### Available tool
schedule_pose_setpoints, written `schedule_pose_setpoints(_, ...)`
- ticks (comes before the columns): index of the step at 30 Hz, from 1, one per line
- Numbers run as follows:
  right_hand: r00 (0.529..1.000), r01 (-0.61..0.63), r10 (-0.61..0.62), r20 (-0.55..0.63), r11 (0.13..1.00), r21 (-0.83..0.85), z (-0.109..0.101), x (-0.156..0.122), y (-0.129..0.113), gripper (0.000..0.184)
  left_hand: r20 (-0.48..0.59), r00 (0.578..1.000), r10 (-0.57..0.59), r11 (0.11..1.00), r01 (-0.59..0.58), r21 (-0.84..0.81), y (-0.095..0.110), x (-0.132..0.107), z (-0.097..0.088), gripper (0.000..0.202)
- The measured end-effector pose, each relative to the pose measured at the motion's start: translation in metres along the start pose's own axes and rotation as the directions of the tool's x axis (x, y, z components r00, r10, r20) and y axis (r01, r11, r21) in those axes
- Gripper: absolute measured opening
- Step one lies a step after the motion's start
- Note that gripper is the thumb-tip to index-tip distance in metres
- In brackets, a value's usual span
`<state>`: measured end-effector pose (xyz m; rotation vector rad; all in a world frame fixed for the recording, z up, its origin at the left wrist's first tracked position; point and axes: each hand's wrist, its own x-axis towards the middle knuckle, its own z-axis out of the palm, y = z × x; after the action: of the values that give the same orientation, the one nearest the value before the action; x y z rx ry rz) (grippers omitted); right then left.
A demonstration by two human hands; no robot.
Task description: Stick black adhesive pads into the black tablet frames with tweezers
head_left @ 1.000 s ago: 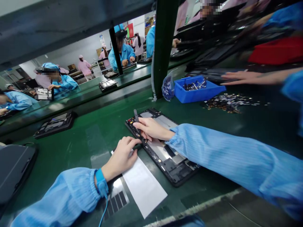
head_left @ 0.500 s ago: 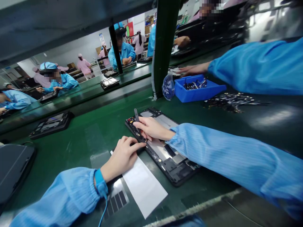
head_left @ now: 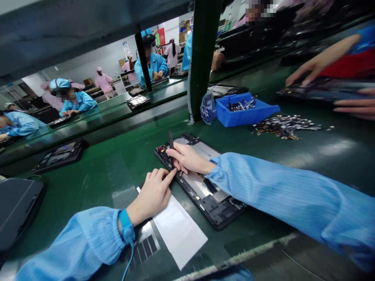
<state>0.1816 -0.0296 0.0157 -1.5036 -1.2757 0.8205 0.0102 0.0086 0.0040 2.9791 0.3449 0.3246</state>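
An opened black tablet (head_left: 211, 199) lies on the green belt (head_left: 96, 175) with its insides showing. My right hand (head_left: 187, 159) rests on its near-left part, fingers closed round a thin dark tool (head_left: 171, 141) that stands upright with its tip down at the tablet's edge. My left hand (head_left: 152, 193) sits just left of the tablet on a white paper sheet (head_left: 178, 230). Its fingers are curled and the forefinger reaches to the tablet's edge beside the tool tip. A blue wrist strap (head_left: 126, 228) with a cord circles my left wrist.
A blue bin (head_left: 244, 113) of small parts and a loose pile of parts (head_left: 281, 127) lie behind the tablet, beside a green post (head_left: 202, 58). Another person's hands (head_left: 310, 72) hold a tablet at far right. More tablets (head_left: 58, 154) ride the belt at left. Several workers sit beyond.
My left forefinger has stretched toward the tablet's edge. The tool in my right hand has tipped more upright. The other person's arm has drawn back to the far right. Tablets on the belt have drifted.
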Motion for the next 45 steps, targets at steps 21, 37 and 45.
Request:
schedule_pose_setpoints(21,0.997,-0.075,0.076,0.006,0.962,0.263,-0.002,0.008,0.006,0.017,0.063,0.998,0.018,0.998,-0.022,0.062,0.011,0.005,0.002,0.046)
schedule_pose_setpoints(37,0.96,0.278,-0.233,0.156,0.717,-0.639,-0.017,-0.099,-0.032,0.009,-0.088,0.996,0.005,0.986,-0.02,-0.166,-0.013,0.004,-0.006,0.03)
schedule_pose_setpoints(45,0.902,-0.308,0.082,-0.425,0.811,-0.498,-0.004,-0.161,0.016,0.011,-0.108,0.99,-0.089,0.982,0.069,-0.173,-0.028,0.004,0.003,0.015)
